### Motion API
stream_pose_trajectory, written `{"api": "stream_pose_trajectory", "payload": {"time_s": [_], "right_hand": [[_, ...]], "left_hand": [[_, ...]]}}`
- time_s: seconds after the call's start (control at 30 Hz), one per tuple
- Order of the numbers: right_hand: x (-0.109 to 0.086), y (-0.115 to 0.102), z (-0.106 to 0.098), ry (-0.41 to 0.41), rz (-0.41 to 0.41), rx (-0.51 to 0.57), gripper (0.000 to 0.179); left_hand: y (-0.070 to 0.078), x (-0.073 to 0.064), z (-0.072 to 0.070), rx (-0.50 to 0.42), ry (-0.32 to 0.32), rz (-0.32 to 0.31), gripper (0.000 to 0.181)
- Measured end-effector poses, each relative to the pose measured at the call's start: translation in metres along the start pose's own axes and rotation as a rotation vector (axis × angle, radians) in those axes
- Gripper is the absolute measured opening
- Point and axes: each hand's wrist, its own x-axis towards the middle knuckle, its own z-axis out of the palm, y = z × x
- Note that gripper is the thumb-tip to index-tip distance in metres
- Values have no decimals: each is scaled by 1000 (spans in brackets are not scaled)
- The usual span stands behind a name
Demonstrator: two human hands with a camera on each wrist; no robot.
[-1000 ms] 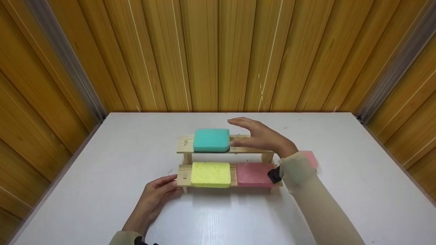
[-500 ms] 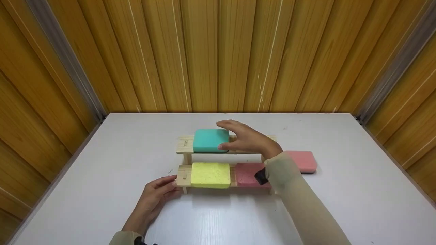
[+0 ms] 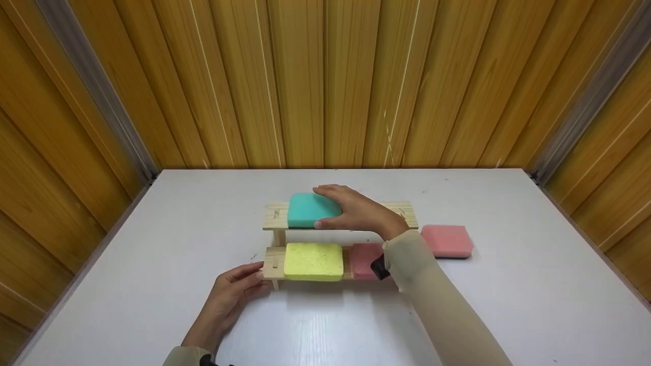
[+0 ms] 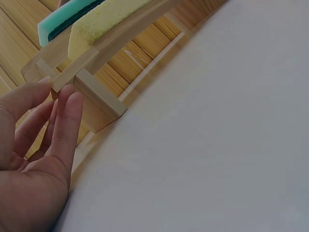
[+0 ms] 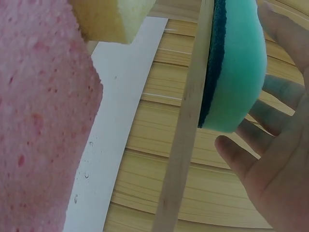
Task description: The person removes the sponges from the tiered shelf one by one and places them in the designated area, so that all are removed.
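A rounded teal sponge (image 3: 311,210) with a dark underside sits on the upper shelf (image 3: 402,209) of a wooden rack, the right hand (image 3: 356,211) cupping its right end with spread fingers while the left hand (image 3: 231,295), relaxed, touches the lower shelf's left end, bare table (image 3: 534,284) all around, and only the right wrist view shows the dark layer.

You wear a long, thin sleeve (image 3: 447,310) on your right arm. It is a pale beige colour and reaches down to the wrist. A small black thing (image 3: 379,266) sits at that wrist. Your left arm has the same pale beige cuff (image 3: 185,356), with a bit of black beside it. Both your hands are bare, with no gloves or rings.
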Motion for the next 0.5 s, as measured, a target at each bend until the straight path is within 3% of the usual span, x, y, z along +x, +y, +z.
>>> {"api": "stream_pose_trajectory", "payload": {"time_s": [0.5], "right_hand": [[0, 3, 1, -9, 19, 13, 72]], "left_hand": [[1, -1, 0, -1, -9, -4, 45]]}}
